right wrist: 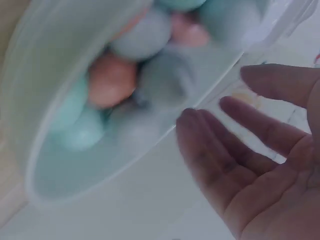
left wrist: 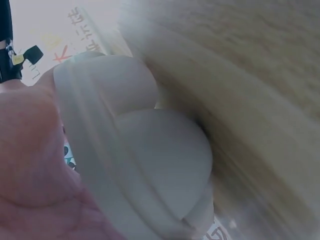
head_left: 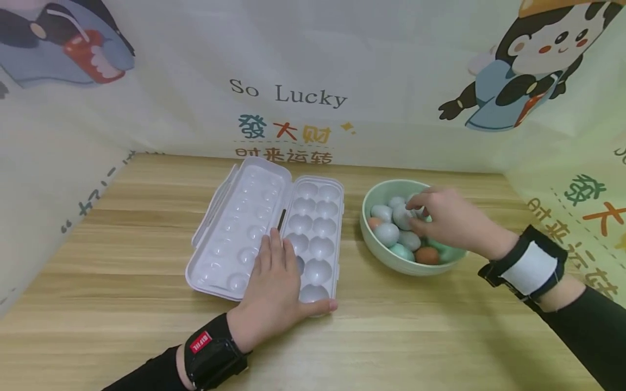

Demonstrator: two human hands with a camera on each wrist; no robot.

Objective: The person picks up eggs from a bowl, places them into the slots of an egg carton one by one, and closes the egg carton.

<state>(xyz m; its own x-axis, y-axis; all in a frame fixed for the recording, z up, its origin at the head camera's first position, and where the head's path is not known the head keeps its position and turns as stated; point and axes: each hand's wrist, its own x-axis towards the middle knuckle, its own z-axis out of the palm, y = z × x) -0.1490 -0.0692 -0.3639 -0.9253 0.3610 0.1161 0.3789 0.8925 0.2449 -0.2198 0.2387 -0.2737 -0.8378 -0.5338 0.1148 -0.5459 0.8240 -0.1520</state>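
Note:
A white plastic egg box [head_left: 321,247] lies opened flat on the table, its lid [head_left: 254,206] to the left and its rows of round cups to the right. My left hand [head_left: 276,290] rests across its near end, fingers straight and thumb along the front edge. From the left wrist, the cups' rounded undersides [left wrist: 165,160] show beside my palm. To the right, a pale green bowl [head_left: 391,266] holds several eggs, mostly pale blue [head_left: 386,234], with a brown one [head_left: 427,256] near the front. Over it, my right hand [head_left: 452,220] has its fingers apart; the right wrist view shows nothing between them.
The wooden tabletop [head_left: 122,260] extends around both containers. A printed white sheet [head_left: 391,108] stands as a wall behind and along both sides. A gap of table separates the egg box from the bowl.

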